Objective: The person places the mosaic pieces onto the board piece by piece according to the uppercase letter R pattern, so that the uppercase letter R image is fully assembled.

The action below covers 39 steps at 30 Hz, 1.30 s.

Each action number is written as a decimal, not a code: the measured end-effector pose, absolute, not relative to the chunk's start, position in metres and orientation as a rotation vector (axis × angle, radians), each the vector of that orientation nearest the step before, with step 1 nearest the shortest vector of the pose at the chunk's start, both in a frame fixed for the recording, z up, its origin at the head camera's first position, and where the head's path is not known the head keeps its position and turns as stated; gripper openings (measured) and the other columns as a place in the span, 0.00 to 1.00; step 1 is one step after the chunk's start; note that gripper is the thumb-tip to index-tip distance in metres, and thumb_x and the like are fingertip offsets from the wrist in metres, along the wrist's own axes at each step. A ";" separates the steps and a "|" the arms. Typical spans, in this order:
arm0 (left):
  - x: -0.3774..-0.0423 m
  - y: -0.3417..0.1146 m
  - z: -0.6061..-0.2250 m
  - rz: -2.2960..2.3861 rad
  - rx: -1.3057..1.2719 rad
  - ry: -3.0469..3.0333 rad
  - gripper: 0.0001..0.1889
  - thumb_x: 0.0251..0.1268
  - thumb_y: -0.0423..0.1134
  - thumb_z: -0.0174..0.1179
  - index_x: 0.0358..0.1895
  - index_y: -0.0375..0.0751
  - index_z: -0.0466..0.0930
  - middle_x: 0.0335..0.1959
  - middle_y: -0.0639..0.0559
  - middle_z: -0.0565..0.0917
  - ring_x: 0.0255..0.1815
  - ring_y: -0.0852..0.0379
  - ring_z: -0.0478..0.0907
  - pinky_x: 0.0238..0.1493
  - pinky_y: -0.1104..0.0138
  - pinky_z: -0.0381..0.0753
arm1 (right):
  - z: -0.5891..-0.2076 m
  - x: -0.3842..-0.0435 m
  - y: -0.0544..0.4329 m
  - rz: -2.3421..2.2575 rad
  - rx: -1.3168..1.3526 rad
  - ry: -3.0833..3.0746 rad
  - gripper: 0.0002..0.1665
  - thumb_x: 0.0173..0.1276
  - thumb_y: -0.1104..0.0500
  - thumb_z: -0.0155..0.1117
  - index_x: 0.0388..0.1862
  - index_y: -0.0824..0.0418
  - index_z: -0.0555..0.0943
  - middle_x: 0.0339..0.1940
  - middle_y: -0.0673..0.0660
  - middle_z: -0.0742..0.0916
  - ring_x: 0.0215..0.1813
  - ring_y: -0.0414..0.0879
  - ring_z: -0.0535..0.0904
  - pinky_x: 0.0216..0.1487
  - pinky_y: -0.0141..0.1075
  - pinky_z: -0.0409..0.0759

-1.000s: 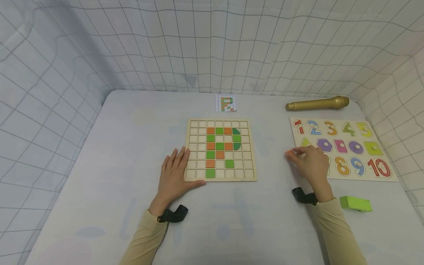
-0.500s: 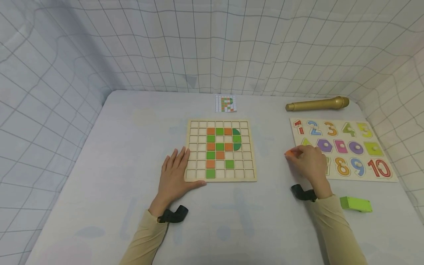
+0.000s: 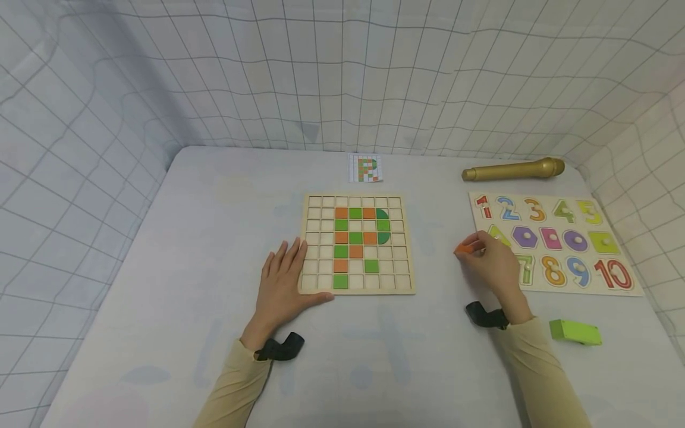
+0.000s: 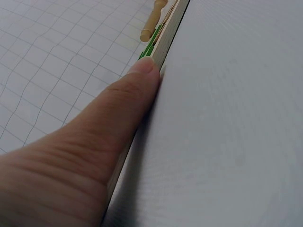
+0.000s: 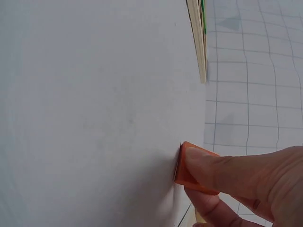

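Note:
My left hand (image 3: pixel 280 288) lies with straight, spread fingers against the left edge and lower left corner of a wooden grid board (image 3: pixel 396 201). In the left wrist view the thumb (image 4: pixel 128 97) presses along the board's side. Orange, green and dark green tiles fill some of the board's cells, forming a P-like shape with a green tile (image 3: pixel 371 266) apart at lower right. Between thumb and fingers, my right hand (image 3: pixel 496 261) pinches an orange square tile (image 5: pixel 189 177), held close over the table to the right of the board.
A small printed pattern card (image 3: pixel 365 168) lies behind the board. At the right are a number-and-shape puzzle board (image 3: pixel 580 284), partly under my right hand, a gold microphone (image 3: pixel 514 170) behind it and a green block (image 3: pixel 575 331) near my right sleeve. Grid-patterned cloth (image 3: pixel 342 71) walls the table's back.
My right hand has shifted slightly to the left with the orange tile, uncovering more of the puzzle board. My left hand and the grid board stay in place.

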<state>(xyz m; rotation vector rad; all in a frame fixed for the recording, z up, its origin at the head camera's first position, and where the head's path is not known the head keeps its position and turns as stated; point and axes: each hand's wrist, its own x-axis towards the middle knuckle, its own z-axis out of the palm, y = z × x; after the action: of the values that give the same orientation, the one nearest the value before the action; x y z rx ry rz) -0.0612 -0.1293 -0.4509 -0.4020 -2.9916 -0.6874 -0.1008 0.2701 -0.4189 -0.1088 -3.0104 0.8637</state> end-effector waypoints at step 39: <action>-0.062 -0.129 -0.453 -0.689 -0.397 -2.998 0.61 0.40 0.70 0.66 0.75 0.39 0.49 0.75 0.43 0.52 0.75 0.46 0.39 0.70 0.50 0.37 | -0.424 -0.085 0.169 1.187 0.685 -2.968 0.08 0.53 0.55 0.77 0.29 0.52 0.84 0.25 0.42 0.81 0.27 0.41 0.69 0.28 0.35 0.68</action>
<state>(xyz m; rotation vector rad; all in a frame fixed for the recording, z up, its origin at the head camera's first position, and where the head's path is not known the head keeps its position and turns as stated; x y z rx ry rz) -0.0618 -0.1294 -0.4529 -0.3973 -2.9980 -0.6890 -0.0851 0.1693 -0.4245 0.6854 -2.9679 1.1869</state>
